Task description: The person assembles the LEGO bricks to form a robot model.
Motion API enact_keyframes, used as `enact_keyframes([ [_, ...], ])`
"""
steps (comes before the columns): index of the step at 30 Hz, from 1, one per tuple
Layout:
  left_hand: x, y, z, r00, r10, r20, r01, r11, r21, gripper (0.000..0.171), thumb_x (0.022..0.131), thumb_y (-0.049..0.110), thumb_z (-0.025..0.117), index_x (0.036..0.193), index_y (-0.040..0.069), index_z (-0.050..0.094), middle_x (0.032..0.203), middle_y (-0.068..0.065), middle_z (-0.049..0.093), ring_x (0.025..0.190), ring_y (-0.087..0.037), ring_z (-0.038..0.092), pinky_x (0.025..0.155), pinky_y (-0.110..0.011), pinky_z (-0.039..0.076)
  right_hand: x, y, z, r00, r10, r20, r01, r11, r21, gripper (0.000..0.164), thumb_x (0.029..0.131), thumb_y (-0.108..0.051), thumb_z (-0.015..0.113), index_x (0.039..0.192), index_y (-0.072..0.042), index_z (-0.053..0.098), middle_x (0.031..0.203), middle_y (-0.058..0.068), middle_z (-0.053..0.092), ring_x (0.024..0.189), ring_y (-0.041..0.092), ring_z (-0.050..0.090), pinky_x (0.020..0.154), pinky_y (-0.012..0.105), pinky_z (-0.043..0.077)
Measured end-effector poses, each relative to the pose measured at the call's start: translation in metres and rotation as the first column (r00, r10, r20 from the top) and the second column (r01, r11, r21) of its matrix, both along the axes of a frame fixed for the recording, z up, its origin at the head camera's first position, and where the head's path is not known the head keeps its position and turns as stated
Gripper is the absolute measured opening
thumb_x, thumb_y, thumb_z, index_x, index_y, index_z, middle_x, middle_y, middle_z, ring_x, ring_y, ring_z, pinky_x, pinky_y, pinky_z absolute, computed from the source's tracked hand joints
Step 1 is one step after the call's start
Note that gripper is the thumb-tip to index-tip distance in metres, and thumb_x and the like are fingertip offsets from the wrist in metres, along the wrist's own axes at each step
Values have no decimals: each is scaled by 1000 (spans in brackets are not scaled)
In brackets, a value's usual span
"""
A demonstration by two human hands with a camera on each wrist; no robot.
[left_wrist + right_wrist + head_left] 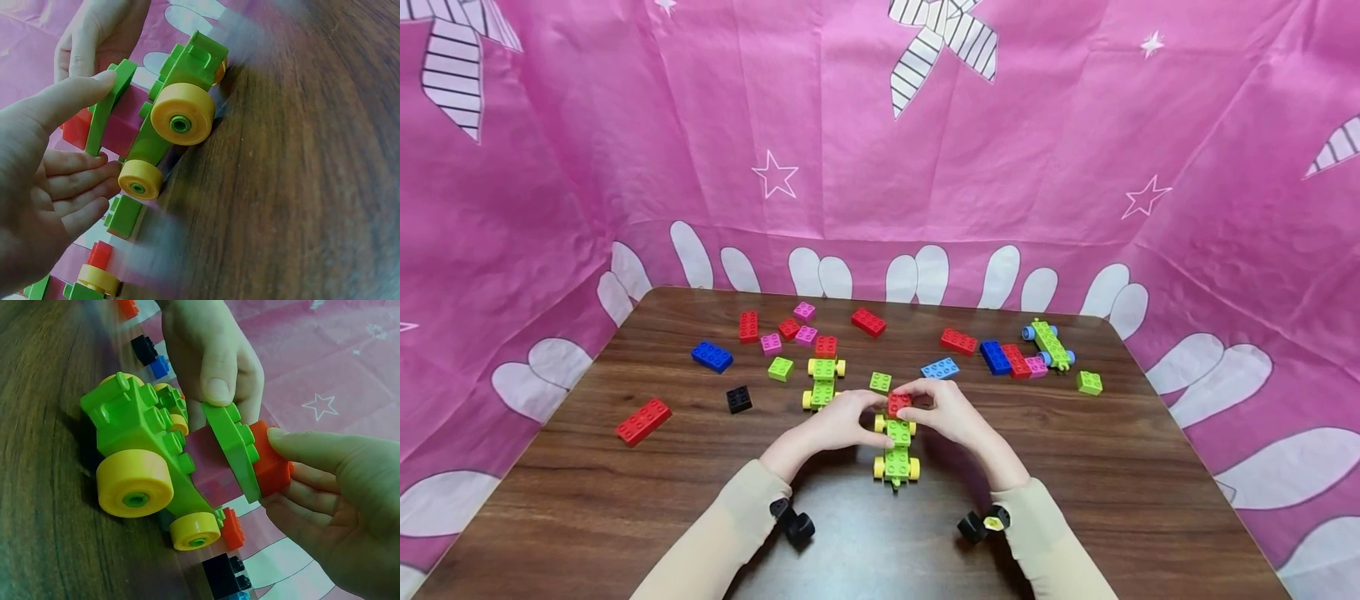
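Note:
A green toy car base [897, 464] with yellow wheels [135, 482] stands on the table between both hands. On it sits a pink brick [212, 478], topped by a flat green brick [232, 449]. My left hand [838, 421] holds this green brick between thumb and fingers, the thumb at one end, as the left wrist view shows. With thumb and fingertips my right hand [951, 408] pinches a red brick [269, 462] at the green brick's upper side. The red brick's far side is partly hidden by the fingers.
Left of the hands stands a second green car base [823, 392] with yellow wheels; a third, blue-wheeled one [1048, 344] is at back right. Loose bricks lie around, including a black brick [739, 399], a long red brick [643, 422] and a light blue brick [940, 368].

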State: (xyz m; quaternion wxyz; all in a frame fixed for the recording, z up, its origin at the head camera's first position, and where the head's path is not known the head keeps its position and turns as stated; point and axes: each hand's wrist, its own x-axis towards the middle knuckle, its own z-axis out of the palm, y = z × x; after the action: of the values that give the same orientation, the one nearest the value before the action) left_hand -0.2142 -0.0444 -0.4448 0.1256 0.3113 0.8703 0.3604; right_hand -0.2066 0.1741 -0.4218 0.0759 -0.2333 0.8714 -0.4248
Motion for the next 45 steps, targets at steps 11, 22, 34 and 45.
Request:
enact_keyframes([
  [11,-1,0,3,1000,5,27,-4,1000,-21,69,79,42,78,130,0,56,126,-14,62,117,-25,58,100,-42,47,-1,0,-5,999,5,-34,-6,1000,-26,31,88,-21,71,114,-5,67,106,7,70,101,23,63,90,40,54],
  [22,-1,-5,1,999,-41,8,41,999,-21,73,80,45,75,134,0,52,131,-14,58,121,-25,55,103,-43,44,1,7,-10,999,-35,3,35,998,-55,44,85,-25,74,122,-4,63,115,6,67,108,23,60,96,44,50],
  [34,2,-8,-1,997,-77,-21,75,994,-78,89,70,42,85,138,0,46,137,-14,53,126,-27,50,105,-45,41,3,7,-22,996,-81,-41,78,994,-77,42,82,-21,77,118,-4,64,111,5,69,102,21,63,94,45,51],
  [45,6,-7,-3,994,-100,-32,98,993,-70,87,69,41,85,136,-1,48,135,-14,54,124,-26,52,105,-43,42,7,8,-21,992,-111,-60,105,991,-86,36,83,-21,76,115,-7,67,107,4,70,99,20,65,91,42,53],
])
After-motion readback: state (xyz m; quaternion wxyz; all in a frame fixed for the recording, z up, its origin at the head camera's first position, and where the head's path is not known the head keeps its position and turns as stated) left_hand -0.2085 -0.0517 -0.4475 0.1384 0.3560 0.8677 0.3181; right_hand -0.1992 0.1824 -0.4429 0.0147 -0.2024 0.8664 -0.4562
